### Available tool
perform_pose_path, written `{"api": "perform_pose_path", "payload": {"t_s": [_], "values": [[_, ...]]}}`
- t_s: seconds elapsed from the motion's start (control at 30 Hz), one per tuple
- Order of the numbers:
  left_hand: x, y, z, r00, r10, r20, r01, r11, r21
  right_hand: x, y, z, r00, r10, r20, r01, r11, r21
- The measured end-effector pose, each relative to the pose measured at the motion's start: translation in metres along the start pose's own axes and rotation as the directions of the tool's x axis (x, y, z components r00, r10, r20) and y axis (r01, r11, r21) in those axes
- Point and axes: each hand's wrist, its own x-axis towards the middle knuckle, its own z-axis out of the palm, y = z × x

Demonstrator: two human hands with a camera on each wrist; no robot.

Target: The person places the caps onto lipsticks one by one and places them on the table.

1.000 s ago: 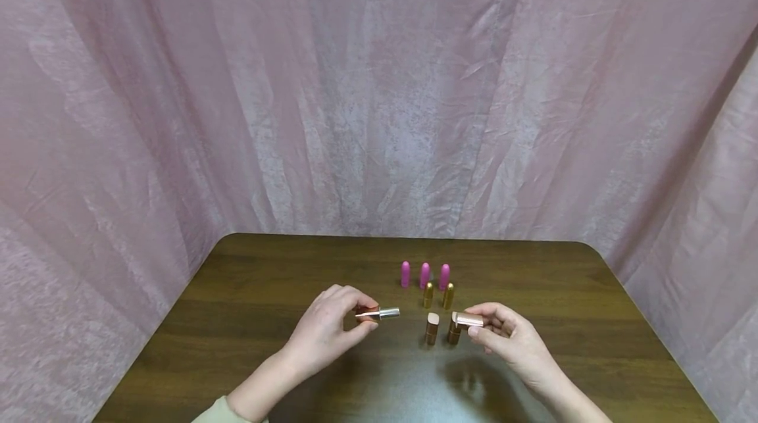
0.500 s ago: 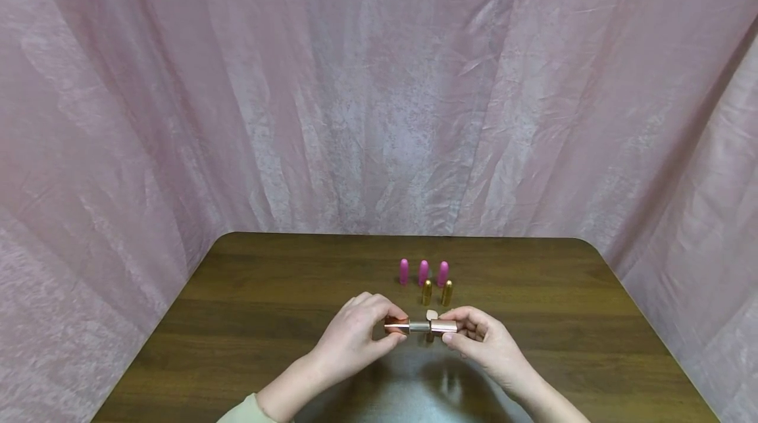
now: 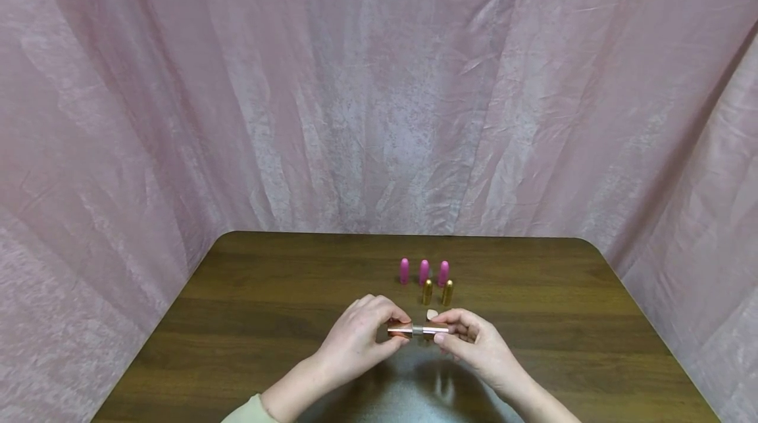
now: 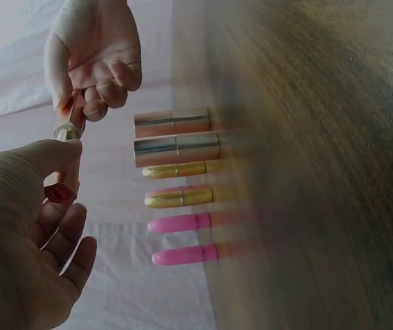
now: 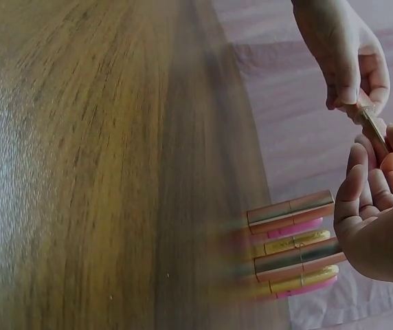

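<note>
My left hand (image 3: 358, 337) pinches the rose-gold base (image 3: 399, 330) of a lipstick between thumb and fingers. From the right, my right hand (image 3: 482, 349) pinches its matching cap (image 3: 437, 329). Base and cap lie in one level line above the table. The cap is partly over the silver inner tube (image 3: 417, 330), of which a short band still shows. Behind the hands stand two more capped rose-gold lipsticks (image 4: 172, 122); in the head view only the pale top (image 3: 432, 314) of one shows clearly.
Two gold bullet-shaped tubes (image 3: 428, 293) stand upright behind the hands. Three pink bullet-shaped tubes (image 3: 424, 272) form a row farther back. All stand on the brown wooden table (image 3: 266, 278), with pink curtains (image 3: 379, 94) around its far sides.
Both hands have come together, the left moving right and the right moving left. The cap has slid over most of the silver tube.
</note>
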Motion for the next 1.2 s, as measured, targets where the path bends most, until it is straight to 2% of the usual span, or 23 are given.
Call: {"api": "perform_pose_path", "payload": {"t_s": [0.57, 0.93, 1.03, 1.2], "values": [[-0.003, 0.003, 0.005, 0.998, -0.044, 0.034, 0.045, 0.999, -0.008, 0.002, 0.002, 0.009, 0.999, 0.052, 0.002, -0.052, 0.998, -0.025], [-0.004, 0.004, 0.006, 0.998, -0.056, 0.035, 0.056, 0.998, 0.004, 0.002, 0.003, 0.012, 1.000, -0.001, 0.032, 0.001, 1.000, 0.022], [-0.005, 0.004, 0.007, 0.998, -0.050, 0.029, 0.049, 0.998, 0.031, 0.002, 0.003, 0.013, 1.000, 0.003, 0.025, -0.003, 1.000, 0.017], [-0.005, 0.002, 0.009, 1.000, -0.023, 0.003, 0.023, 0.991, 0.131, 0.002, 0.002, 0.015, 1.000, 0.004, 0.022, -0.004, 1.000, 0.007]]}}
